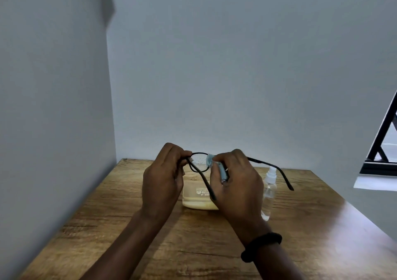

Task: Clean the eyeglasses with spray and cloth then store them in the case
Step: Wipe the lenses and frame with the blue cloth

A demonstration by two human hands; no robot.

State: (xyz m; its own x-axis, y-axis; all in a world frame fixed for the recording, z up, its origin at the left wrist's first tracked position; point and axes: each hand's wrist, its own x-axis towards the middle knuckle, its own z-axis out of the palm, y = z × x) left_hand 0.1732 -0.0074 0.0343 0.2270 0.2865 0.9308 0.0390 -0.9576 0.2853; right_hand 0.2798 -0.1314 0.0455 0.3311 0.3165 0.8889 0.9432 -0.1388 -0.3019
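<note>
The black-framed eyeglasses (198, 161) are held up above the table, temples unfolded toward me. Droplets speckle the left lens. My left hand (163, 178) pinches the frame at its left edge. My right hand (236, 183) holds a light blue cloth (211, 161) pressed against the frame by the bridge, and hides the right lens. Below the hands, a pale cream glasses case (199, 202) with white printed lettering lies on the table. A clear spray bottle (268, 191) with a white nozzle stands just right of my right hand.
The wooden table (107, 226) is set in a corner, with grey walls at the left and back. A dark-framed window (382, 146) sits at the right above the table's far edge. A black band circles my right wrist (261, 247).
</note>
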